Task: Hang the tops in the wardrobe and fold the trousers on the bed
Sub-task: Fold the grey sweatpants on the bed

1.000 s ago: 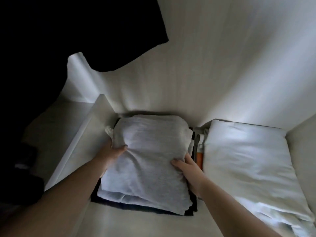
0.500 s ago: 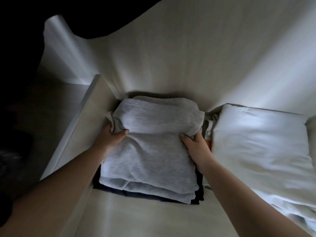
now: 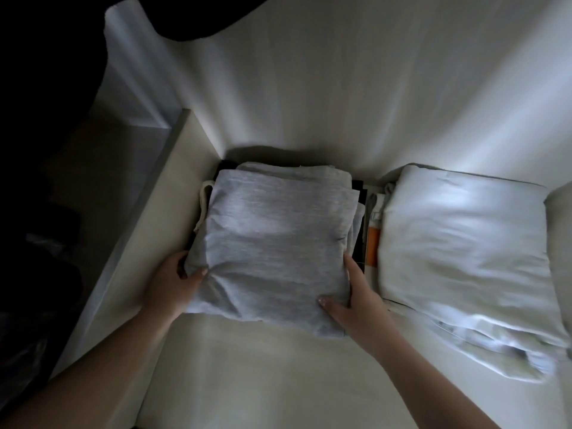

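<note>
A folded pair of light grey trousers [image 3: 272, 236] lies on top of a small stack on a pale wardrobe shelf [image 3: 263, 376]. A drawstring shows at its left edge. Dark folded clothes [image 3: 359, 243] peek out under it at the back and right. My left hand [image 3: 173, 283] grips the stack's front left corner, thumb on top. My right hand [image 3: 349, 298] grips the front right corner, thumb on the cloth and fingers along the side.
A white folded pile [image 3: 464, 252] lies to the right on the same shelf, with an orange and white item [image 3: 373, 246] wedged between the two piles. An upright divider panel [image 3: 139, 236] borders the left. Dark hanging clothing [image 3: 46, 88] fills the upper left.
Both hands have slid from the middle of the grey trousers' sides down to the front corners. The camera has shifted, so the stack sits further from me on the shelf.
</note>
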The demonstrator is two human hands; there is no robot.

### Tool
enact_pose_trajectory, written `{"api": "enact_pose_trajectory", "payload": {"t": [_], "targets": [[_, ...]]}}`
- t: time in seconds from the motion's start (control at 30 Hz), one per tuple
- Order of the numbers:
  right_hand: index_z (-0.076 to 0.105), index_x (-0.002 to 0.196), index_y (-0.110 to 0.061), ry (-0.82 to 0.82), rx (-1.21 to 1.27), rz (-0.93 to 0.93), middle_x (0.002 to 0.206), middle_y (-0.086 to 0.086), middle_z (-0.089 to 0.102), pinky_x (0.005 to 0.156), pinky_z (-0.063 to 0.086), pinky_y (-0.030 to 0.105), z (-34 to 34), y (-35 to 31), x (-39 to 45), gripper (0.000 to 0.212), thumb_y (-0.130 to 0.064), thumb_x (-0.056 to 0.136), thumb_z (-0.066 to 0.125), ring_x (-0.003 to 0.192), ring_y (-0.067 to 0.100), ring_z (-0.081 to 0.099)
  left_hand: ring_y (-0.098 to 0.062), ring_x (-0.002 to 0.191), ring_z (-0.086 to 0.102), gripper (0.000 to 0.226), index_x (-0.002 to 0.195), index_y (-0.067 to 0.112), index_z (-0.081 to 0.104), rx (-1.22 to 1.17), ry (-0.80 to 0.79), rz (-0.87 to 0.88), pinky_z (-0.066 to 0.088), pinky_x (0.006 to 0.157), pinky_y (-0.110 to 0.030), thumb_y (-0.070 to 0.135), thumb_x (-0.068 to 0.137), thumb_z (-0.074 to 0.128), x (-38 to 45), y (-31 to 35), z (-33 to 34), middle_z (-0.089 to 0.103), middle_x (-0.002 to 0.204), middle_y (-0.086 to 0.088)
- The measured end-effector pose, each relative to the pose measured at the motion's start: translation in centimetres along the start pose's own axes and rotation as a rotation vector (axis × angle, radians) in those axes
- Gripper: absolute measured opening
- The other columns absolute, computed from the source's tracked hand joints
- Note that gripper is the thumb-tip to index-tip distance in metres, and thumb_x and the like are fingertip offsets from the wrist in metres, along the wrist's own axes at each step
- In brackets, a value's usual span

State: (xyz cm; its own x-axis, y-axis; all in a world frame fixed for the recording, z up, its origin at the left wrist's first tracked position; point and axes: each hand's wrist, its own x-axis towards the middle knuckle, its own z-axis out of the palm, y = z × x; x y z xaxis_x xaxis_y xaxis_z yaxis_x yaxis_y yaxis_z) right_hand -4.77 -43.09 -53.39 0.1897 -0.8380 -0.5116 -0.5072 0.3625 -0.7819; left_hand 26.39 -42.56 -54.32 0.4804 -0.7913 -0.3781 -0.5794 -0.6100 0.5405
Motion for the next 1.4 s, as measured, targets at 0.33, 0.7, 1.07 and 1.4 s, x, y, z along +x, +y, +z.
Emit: {"api": "enact_pose_trajectory", "payload": {"t": [0.33,0.7,1.07,1.4], "targets": [[0.037,0.143,-0.015,0.403,-0.72,-0.658,0.154,0.011,0.028,0.112,0.017,0.057,2.1,-4.5,4.5,0.062,-0.036,0.085,0.043,0.145,0.028,0.014,-0.029,0.136,0.032,0.06,0.139,0.011,0.04,0.391,0.227,0.858,0.033,0.108,-0.055,0.043,0.089,0.044,0.9,8.0,5.3,0.042,0.145,-0.018],[0.003,0.152,-0.028,0.279,-0.808,-0.494,0.16,0.001,-0.001,0.117,0.003,0.051,0.8,-0.8,13.3,0.083,-0.069,0.086,0.032,0.147,0.018,-0.008,-0.028,0.148,0.007,0.075,0.151,0.028,0.013,0.527,0.094,0.862,0.012,0.116,-0.056,0.071,0.09,0.021,8.6,7.7,9.2,0.009,0.16,-0.005],[-0.011,0.151,-0.023,0.129,-0.878,-0.313,0.157,0.005,-0.022,0.111,-0.016,0.056,0.8,-5.6,10.3,0.083,-0.052,0.09,0.038,0.143,0.021,-0.025,-0.025,0.148,0.004,0.083,0.152,0.025,0.012,0.562,0.038,0.756,0.01,0.117,-0.056,0.07,0.083,0.025,7.3,9.1,8.5,0.007,0.161,-0.007],[0.04,0.144,-0.019,0.302,-0.77,-0.491,0.153,0.015,0.03,0.108,0.024,0.061,5.8,2.8,2.8,0.068,-0.048,0.083,0.049,0.143,0.03,0.024,-0.033,0.144,0.02,0.079,0.147,0.012,0.028,0.495,0.16,0.485,0.018,0.111,-0.064,0.068,0.092,0.017,-2.1,-0.7,9.2,0.026,0.154,-0.02]]}}
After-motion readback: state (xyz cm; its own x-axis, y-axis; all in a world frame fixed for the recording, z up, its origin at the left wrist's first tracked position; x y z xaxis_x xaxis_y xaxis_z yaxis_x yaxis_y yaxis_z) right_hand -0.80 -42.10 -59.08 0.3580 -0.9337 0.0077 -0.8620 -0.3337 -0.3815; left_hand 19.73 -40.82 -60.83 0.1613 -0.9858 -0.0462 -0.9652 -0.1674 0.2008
